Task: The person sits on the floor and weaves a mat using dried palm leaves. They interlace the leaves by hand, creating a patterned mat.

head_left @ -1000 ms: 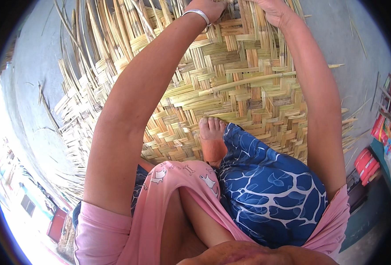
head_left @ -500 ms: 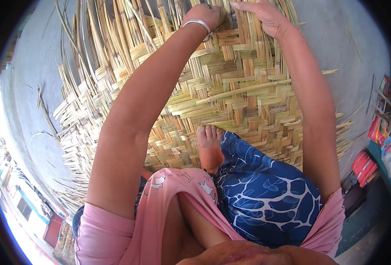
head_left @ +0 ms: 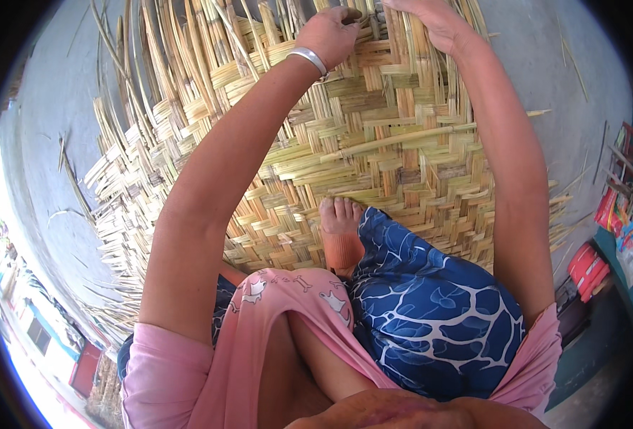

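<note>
A woven mat of split cane strips (head_left: 373, 154) spreads in front of me, its unwoven strips (head_left: 177, 53) fanning out at the far left. My left hand (head_left: 329, 37), with a silver bangle (head_left: 309, 61) on its wrist, is over the far part of the weave. Its fingers are curled together; what they hold, if anything, is hidden. Farther right, my right hand (head_left: 431, 21) is at the top edge of the view above the upright strips. Its visible finger stretches leftward, and the rest is cut off. One loose strip (head_left: 402, 143) lies across the weave.
My bare foot (head_left: 340, 214) rests on the near part of the mat. Grey floor (head_left: 52, 171) surrounds it, with loose strips (head_left: 73, 179) at the left. Red packets (head_left: 588, 272) and other colourful packages (head_left: 616, 207) are at the right edge.
My left hand has drawn slightly nearer, and its fingertips show more. The right hand has slid a little upward, partly out of view. The weave looks the same.
</note>
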`<act>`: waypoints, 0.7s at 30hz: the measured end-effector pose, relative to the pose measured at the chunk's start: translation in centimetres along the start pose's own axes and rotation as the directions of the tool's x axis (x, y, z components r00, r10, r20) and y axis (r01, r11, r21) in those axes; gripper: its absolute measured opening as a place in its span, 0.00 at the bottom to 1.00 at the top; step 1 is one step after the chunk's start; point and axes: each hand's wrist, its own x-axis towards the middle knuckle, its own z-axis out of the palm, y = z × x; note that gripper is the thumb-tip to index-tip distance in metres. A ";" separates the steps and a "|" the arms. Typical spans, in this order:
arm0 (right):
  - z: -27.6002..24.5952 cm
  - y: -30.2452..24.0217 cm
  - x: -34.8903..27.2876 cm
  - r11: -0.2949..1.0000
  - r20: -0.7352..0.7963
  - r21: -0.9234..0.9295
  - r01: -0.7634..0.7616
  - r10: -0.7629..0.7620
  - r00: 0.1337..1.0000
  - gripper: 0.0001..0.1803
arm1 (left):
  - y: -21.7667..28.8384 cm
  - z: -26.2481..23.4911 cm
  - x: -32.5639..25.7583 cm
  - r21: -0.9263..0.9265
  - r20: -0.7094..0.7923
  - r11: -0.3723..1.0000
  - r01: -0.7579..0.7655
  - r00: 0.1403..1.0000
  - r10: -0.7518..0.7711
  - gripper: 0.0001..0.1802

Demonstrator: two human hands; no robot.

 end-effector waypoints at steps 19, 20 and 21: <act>-0.2 0.9 0.5 0.998 0.146 0.027 -0.056 0.052 0.988 0.16 | 1.4 2.2 -7.0 0.570 -0.131 0.807 -0.152 0.953 0.273 0.45; -0.1 0.8 0.5 0.997 0.148 0.029 -0.067 0.062 0.987 0.16 | 1.3 2.2 -7.0 0.580 -0.142 0.801 -0.150 0.949 0.281 0.46; -0.1 0.8 0.5 0.996 0.148 0.030 -0.079 0.074 0.986 0.16 | 1.1 2.3 -6.9 0.588 -0.154 0.795 -0.147 0.945 0.288 0.46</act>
